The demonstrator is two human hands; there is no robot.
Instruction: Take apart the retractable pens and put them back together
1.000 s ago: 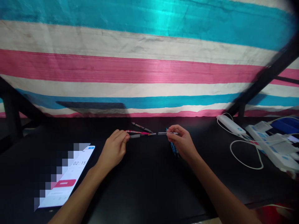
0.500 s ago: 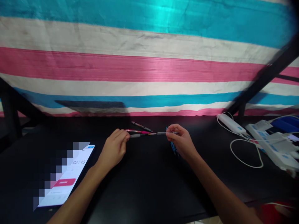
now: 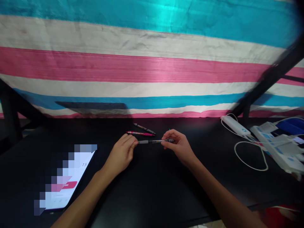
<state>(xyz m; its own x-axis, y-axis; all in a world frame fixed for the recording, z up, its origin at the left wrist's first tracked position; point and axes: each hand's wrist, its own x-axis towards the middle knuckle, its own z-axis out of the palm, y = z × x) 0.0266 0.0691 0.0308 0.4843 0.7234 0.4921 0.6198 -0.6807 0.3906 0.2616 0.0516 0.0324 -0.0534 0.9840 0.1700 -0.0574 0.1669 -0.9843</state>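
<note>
A thin grey pen (image 3: 153,141) is held level over the black table (image 3: 152,183) between both hands. My left hand (image 3: 121,153) pinches its left end, fingers closed. My right hand (image 3: 179,146) pinches its right end, fingers closed. The two pen halves meet in the middle with no gap showing. Just behind it, a pink pen (image 3: 140,133) and a dark pen (image 3: 144,128) lie on the table.
A lit phone (image 3: 71,179) lies flat at the front left. At the right are a white power bank (image 3: 235,125), a looped white cable (image 3: 249,155) and a white power strip (image 3: 275,145). A striped cloth (image 3: 142,63) hangs behind the table.
My hands have come closer together and slightly nearer me. The two separate pen pieces, apart before, now join into one pen. The blue items under my right hand no longer show.
</note>
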